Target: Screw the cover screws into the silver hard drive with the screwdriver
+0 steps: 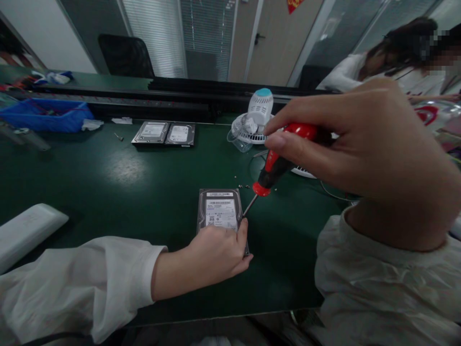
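Note:
A hard drive (220,207) lies label up on the green table, its near part covered by my left hand (216,252). That hand grips the drive across its width, with the index fingertip close to the right edge. My right hand (345,139) is closed around the handle of a red and black screwdriver (272,168). The screwdriver slants down to the left, and its tip meets the drive's right edge beside my left index finger. Several tiny screws (244,186) lie just beyond the drive's far right corner.
Two more hard drives (163,133) lie farther back. A white fan (260,108) with a clear plastic cup (240,139) stands behind the screwdriver. A blue bin (46,115) is at the far left, a white case (32,230) at the near left. Another person (382,62) sits at right.

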Demonstrator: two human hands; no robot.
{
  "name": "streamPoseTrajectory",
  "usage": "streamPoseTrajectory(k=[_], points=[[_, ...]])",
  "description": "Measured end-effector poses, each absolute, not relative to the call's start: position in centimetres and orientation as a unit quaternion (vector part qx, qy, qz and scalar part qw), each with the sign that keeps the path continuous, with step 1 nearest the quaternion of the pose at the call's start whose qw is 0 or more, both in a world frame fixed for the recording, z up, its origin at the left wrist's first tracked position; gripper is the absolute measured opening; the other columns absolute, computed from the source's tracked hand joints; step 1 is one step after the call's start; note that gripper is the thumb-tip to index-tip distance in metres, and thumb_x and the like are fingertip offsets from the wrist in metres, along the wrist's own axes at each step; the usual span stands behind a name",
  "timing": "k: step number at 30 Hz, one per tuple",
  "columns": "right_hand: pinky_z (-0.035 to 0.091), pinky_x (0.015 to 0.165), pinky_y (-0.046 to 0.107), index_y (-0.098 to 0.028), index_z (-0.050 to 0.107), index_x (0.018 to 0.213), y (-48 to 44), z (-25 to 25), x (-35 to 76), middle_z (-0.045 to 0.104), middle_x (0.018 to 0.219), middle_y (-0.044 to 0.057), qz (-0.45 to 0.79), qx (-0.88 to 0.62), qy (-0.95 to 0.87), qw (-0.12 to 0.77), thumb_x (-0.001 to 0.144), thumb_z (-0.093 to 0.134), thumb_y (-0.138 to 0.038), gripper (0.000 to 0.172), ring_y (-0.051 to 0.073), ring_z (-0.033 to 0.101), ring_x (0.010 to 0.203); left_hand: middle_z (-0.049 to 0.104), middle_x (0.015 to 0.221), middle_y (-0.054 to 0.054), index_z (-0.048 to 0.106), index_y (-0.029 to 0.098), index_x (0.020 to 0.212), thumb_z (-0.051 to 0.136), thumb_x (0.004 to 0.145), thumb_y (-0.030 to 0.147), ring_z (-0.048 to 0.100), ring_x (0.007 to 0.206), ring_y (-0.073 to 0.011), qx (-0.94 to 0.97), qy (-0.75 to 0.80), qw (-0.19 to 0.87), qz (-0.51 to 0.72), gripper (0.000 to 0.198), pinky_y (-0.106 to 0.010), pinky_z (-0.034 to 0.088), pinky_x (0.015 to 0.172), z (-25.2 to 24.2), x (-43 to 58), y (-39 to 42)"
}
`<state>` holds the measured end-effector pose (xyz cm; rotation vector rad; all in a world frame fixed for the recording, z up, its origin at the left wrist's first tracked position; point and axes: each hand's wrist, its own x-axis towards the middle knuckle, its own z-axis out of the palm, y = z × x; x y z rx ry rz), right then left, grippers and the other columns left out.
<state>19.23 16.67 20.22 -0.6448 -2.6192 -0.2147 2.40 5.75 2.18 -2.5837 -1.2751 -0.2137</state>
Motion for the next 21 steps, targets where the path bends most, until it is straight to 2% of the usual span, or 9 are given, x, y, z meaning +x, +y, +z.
streamPoseTrajectory(k=[2, 6, 9, 11, 13, 15, 17, 19, 21], points=[[0.029, 0.063, 0.034, -0.016, 0.068, 0.084, 16.76, 20.35, 19.31, 0.051, 0.060, -0.001, -0.058, -0.222, -0.952, 0.204, 0.104, 0.043, -0.045, 0.043, 0.011, 0.039, 0.052, 0.076, 0.077, -0.016, 0.065, -0.006, 0.134, 0.059, 0.098, 0.052, 0.068, 0.055, -0.0222, -0.887, -0.435, 0.131, -0.080, 0.068, -0.033, 0.042, 0.045, 2.22, 2.41, 5.73], [0.032, 0.065, 0.033, -0.012, 0.069, 0.100, 16.79, 20.42, 19.32, 0.058, 0.071, 0.002, -0.015, -0.195, -0.964, 0.178, 0.094, 0.042, -0.026, 0.031, 0.013, 0.045, 0.059, 0.075, 0.074, -0.015, 0.067, -0.007, 0.131, 0.061, 0.098, 0.052, 0.068, 0.054, -0.0224, -0.889, -0.426, 0.140, -0.094, 0.068, -0.033, 0.042, 0.044, 2.31, 2.38, 5.74], [0.030, 0.066, 0.034, -0.014, 0.068, 0.092, 16.55, 20.32, 19.22, 0.051, 0.063, -0.001, -0.057, -0.220, -0.953, 0.199, 0.098, 0.049, -0.033, 0.028, 0.011, 0.039, 0.055, 0.076, 0.074, -0.015, 0.067, -0.007, 0.131, 0.062, 0.097, 0.051, 0.068, 0.053, -0.0220, -0.888, -0.429, 0.136, -0.093, 0.067, -0.033, 0.042, 0.044, 2.37, 2.40, 5.81], [0.027, 0.066, 0.035, -0.016, 0.065, 0.080, 16.37, 20.30, 19.21, 0.045, 0.058, -0.003, -0.077, -0.244, -0.945, 0.201, 0.102, 0.049, -0.045, 0.039, 0.010, 0.033, 0.053, 0.076, 0.076, -0.015, 0.067, -0.006, 0.132, 0.062, 0.097, 0.051, 0.069, 0.054, -0.0224, -0.888, -0.432, 0.134, -0.088, 0.067, -0.033, 0.043, 0.044, 2.40, 2.44, 5.84], [0.025, 0.065, 0.035, -0.017, 0.060, 0.075, 16.31, 20.30, 19.24, 0.045, 0.059, -0.002, -0.060, -0.253, -0.946, 0.194, 0.105, 0.039, -0.047, 0.047, 0.011, 0.033, 0.054, 0.077, 0.077, -0.016, 0.066, -0.006, 0.133, 0.062, 0.097, 0.051, 0.069, 0.055, -0.0227, -0.887, -0.435, 0.130, -0.084, 0.068, -0.033, 0.044, 0.045, 2.41, 2.48, 5.84], [0.028, 0.066, 0.033, -0.016, 0.061, 0.080, 16.39, 20.24, 19.25, 0.052, 0.069, 0.002, -0.050, -0.228, -0.953, 0.193, 0.105, 0.031, -0.037, 0.044, 0.012, 0.042, 0.061, 0.077, 0.077, -0.016, 0.066, -0.006, 0.134, 0.062, 0.097, 0.052, 0.070, 0.056, -0.0229, -0.886, -0.438, 0.126, -0.080, 0.068, -0.033, 0.044, 0.045, 2.37, 2.51, 5.83], [0.030, 0.067, 0.031, -0.013, 0.065, 0.090, 16.56, 20.08, 19.21, 0.059, 0.078, 0.004, -0.057, -0.203, -0.958, 0.195, 0.101, 0.033, -0.026, 0.036, 0.012, 0.049, 0.068, 0.077, 0.077, -0.016, 0.066, -0.005, 0.134, 0.061, 0.097, 0.052, 0.070, 0.055, -0.0230, -0.886, -0.439, 0.126, -0.081, 0.069, -0.033, 0.044, 0.044, 2.30, 2.50, 5.83], [0.030, 0.067, 0.030, -0.012, 0.067, 0.097, 16.68, 19.88, 19.15, 0.057, 0.074, 0.001, -0.083, -0.207, -0.954, 0.199, 0.101, 0.040, -0.028, 0.031, 0.010, 0.045, 0.062, 0.076, 0.075, -0.015, 0.066, -0.006, 0.133, 0.061, 0.097, 0.053, 0.069, 0.055, -0.0231, -0.886, -0.439, 0.125, -0.083, 0.069, -0.033, 0.044, 0.044, 2.21, 2.49, 5.84], [0.026, 0.065, 0.030, -0.014, 0.068, 0.095, 16.68, 19.79, 19.11, 0.054, 0.066, -0.002, -0.113, -0.232, -0.943, 0.208, 0.104, 0.045, -0.040, 0.035, 0.008, 0.037, 0.055, 0.076, 0.074, -0.015, 0.066, -0.006, 0.134, 0.061, 0.097, 0.052, 0.069, 0.054, -0.0230, -0.886, -0.438, 0.125, -0.086, 0.069, -0.033, 0.043, 0.044, 2.13, 2.47, 5.85]])
